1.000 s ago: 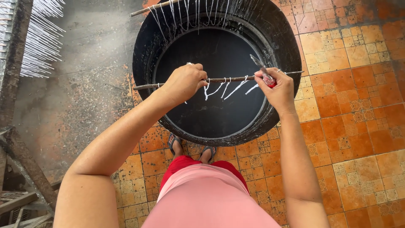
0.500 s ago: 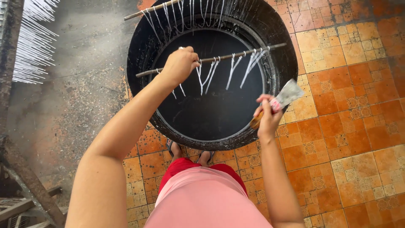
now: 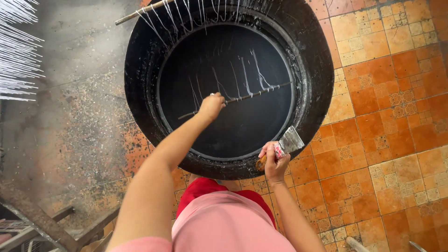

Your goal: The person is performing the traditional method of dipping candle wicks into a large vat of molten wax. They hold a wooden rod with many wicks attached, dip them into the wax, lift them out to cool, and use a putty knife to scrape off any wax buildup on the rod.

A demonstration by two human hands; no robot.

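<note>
My left hand (image 3: pixel 211 106) grips a thin stick (image 3: pixel 252 94) and holds it low inside a big round black vat (image 3: pixel 322 70). Several white strings (image 3: pixel 242 74) tied to the stick trail across the dark liquid surface (image 3: pixel 228 126). At the vat's near rim, my right hand (image 3: pixel 274 161) holds a flat metal scraper (image 3: pixel 290 141) by its wooden handle, blade pointing up and right.
A second stick (image 3: pixel 140 12) with several white strings rests across the vat's far rim. More white strings (image 3: pixel 18 51) hang from a rack at the far left. A rusty metal frame (image 3: pixel 37 219) stands at the lower left. Orange patterned floor tiles (image 3: pixel 387 140) spread to the right.
My left hand lowered the stick alone into the vat, so the strings now lie on the liquid. My right hand let go of the stick and drew back to the near rim with the scraper.
</note>
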